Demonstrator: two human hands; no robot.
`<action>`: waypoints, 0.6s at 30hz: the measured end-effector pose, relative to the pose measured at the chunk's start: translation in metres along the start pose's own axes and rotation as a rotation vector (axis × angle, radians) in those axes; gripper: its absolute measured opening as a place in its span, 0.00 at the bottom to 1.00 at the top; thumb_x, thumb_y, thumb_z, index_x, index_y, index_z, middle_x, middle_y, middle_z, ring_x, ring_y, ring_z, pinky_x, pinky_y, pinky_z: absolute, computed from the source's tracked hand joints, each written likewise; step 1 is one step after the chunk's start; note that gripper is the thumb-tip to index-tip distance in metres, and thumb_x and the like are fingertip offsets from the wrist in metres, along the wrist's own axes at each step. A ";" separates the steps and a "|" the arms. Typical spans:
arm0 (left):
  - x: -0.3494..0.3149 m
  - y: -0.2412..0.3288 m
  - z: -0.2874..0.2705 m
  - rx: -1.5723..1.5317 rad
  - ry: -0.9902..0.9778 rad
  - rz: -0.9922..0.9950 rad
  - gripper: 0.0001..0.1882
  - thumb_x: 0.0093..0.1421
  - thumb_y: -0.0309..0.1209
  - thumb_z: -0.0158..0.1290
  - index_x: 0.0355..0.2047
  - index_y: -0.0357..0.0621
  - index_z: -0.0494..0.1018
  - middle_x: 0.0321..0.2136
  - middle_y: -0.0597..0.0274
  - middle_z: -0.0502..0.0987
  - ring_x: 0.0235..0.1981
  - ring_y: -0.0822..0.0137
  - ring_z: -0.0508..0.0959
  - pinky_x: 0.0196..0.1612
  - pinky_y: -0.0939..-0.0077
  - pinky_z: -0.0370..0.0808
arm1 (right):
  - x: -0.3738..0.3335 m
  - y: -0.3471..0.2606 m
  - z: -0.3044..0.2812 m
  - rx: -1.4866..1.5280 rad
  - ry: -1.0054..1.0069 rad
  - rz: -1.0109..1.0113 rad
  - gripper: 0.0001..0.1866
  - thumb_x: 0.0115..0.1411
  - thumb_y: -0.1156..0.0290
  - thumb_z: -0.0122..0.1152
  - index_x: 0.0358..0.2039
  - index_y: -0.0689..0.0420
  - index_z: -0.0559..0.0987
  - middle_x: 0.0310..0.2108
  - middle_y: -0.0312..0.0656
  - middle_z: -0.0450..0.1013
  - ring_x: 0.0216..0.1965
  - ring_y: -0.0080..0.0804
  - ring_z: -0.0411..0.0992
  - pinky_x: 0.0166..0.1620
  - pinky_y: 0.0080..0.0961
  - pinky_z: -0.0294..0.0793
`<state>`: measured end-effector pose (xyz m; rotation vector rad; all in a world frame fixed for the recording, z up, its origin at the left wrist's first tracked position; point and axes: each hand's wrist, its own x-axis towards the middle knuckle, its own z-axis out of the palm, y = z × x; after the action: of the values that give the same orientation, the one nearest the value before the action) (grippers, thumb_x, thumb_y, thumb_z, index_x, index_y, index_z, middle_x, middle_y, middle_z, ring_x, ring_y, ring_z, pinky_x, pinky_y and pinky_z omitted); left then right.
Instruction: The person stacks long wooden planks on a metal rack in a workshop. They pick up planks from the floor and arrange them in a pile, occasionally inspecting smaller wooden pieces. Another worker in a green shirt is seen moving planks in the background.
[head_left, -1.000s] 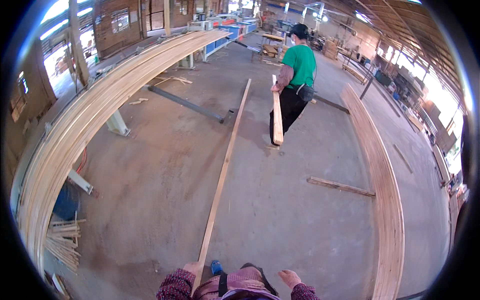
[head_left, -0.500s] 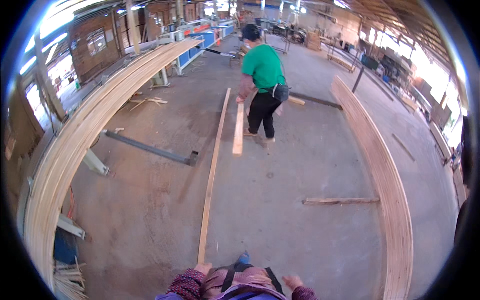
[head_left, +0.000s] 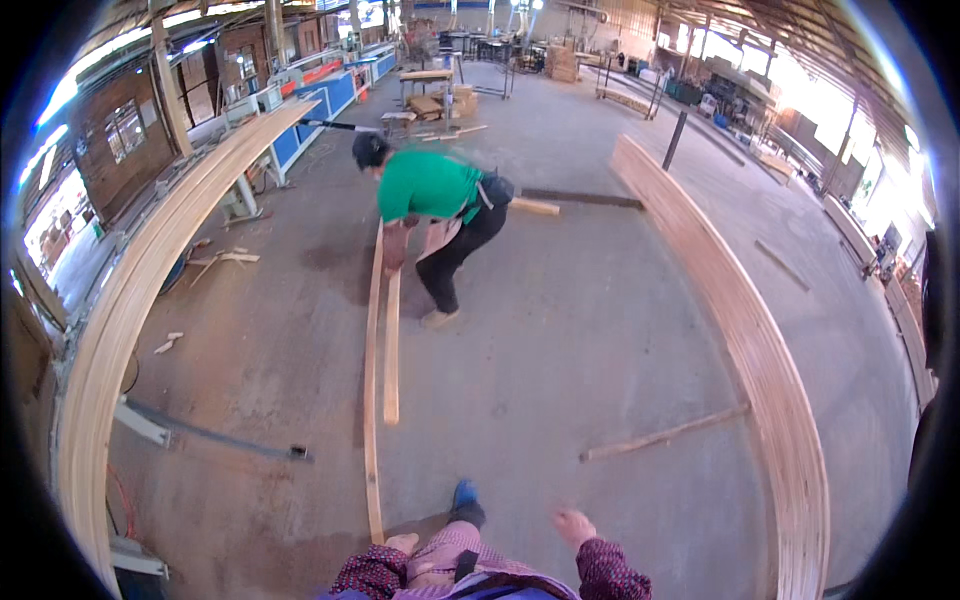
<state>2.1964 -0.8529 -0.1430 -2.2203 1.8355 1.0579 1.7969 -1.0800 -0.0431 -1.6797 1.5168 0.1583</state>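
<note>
Grey workshop floor [head_left: 520, 400] ahead of you, your left hand [head_left: 402, 543] low at the near end of a long wooden strip [head_left: 371, 430].
That hand grips the strip; your right hand [head_left: 573, 525] hangs empty, loosely open, out to the side. Expect it light but whippy, steadiest held at both ends; farther off, a co-worker [head_left: 430, 190] bends over a shorter board [head_left: 392, 350].

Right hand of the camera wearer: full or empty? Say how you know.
Empty: the right hand shows over the concrete floor, with nothing in its grasp.
</note>
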 end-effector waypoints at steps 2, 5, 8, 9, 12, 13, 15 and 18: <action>0.044 0.011 -0.037 0.119 -0.052 -0.084 0.15 0.62 0.38 0.39 0.34 0.43 0.73 0.37 0.43 0.77 0.42 0.44 0.77 0.43 0.51 0.73 | -0.001 -0.004 -0.017 -0.035 -0.078 0.237 0.27 0.57 0.47 0.51 0.47 0.54 0.79 0.46 0.47 0.76 0.52 0.44 0.72 0.54 0.36 0.69; 0.113 0.032 -0.112 -0.030 -0.020 0.050 0.18 0.62 0.40 0.42 0.39 0.42 0.75 0.41 0.44 0.78 0.46 0.47 0.77 0.49 0.55 0.73 | 0.005 -0.005 -0.047 0.053 -0.059 0.269 0.27 0.56 0.46 0.52 0.46 0.54 0.80 0.45 0.46 0.77 0.50 0.42 0.73 0.52 0.35 0.71; 0.196 0.038 -0.154 -0.148 -0.047 0.041 0.25 0.65 0.47 0.40 0.50 0.41 0.73 0.49 0.45 0.74 0.53 0.51 0.73 0.58 0.61 0.67 | 0.022 -0.010 -0.066 0.303 -0.007 0.341 0.27 0.56 0.48 0.53 0.48 0.55 0.79 0.45 0.50 0.76 0.50 0.45 0.73 0.53 0.35 0.70; 0.226 0.037 -0.161 -0.226 -0.046 -0.041 0.26 0.65 0.48 0.40 0.51 0.40 0.73 0.51 0.46 0.73 0.55 0.53 0.71 0.60 0.63 0.64 | 0.032 -0.010 -0.067 0.308 0.022 0.326 0.25 0.57 0.50 0.52 0.46 0.55 0.80 0.43 0.52 0.76 0.48 0.47 0.74 0.52 0.37 0.71; 0.322 0.102 -0.217 -0.339 -0.120 -0.126 0.27 0.66 0.49 0.39 0.51 0.39 0.72 0.54 0.47 0.71 0.58 0.54 0.68 0.63 0.66 0.60 | 0.073 0.088 -0.026 -0.139 0.145 -0.065 0.19 0.56 0.52 0.54 0.39 0.51 0.80 0.33 0.49 0.78 0.38 0.49 0.76 0.43 0.40 0.74; 0.342 0.112 -0.241 -0.349 -0.143 -0.169 0.27 0.66 0.48 0.40 0.51 0.39 0.72 0.54 0.47 0.71 0.58 0.54 0.68 0.63 0.66 0.60 | 0.081 0.081 -0.031 -0.027 0.066 0.054 0.20 0.56 0.52 0.53 0.40 0.51 0.80 0.34 0.50 0.78 0.39 0.49 0.76 0.44 0.40 0.74; 0.386 0.089 -0.235 -0.380 -0.036 -0.104 0.26 0.66 0.47 0.40 0.52 0.41 0.71 0.53 0.46 0.72 0.57 0.54 0.69 0.62 0.65 0.61 | 0.120 0.055 -0.055 0.080 -0.085 0.220 0.20 0.56 0.52 0.53 0.40 0.52 0.81 0.36 0.51 0.77 0.41 0.50 0.75 0.46 0.40 0.73; 0.451 0.074 -0.217 -0.326 0.041 -0.016 0.27 0.64 0.48 0.40 0.52 0.41 0.71 0.52 0.44 0.72 0.57 0.52 0.69 0.60 0.63 0.64 | 0.194 0.048 -0.107 0.025 -0.151 0.194 0.22 0.56 0.52 0.52 0.42 0.53 0.81 0.39 0.52 0.77 0.44 0.50 0.75 0.48 0.40 0.72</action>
<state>2.2507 -1.3526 -0.1957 -2.4391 1.7648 1.4075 1.7599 -1.2921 -0.1143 -1.4648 1.5579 0.3596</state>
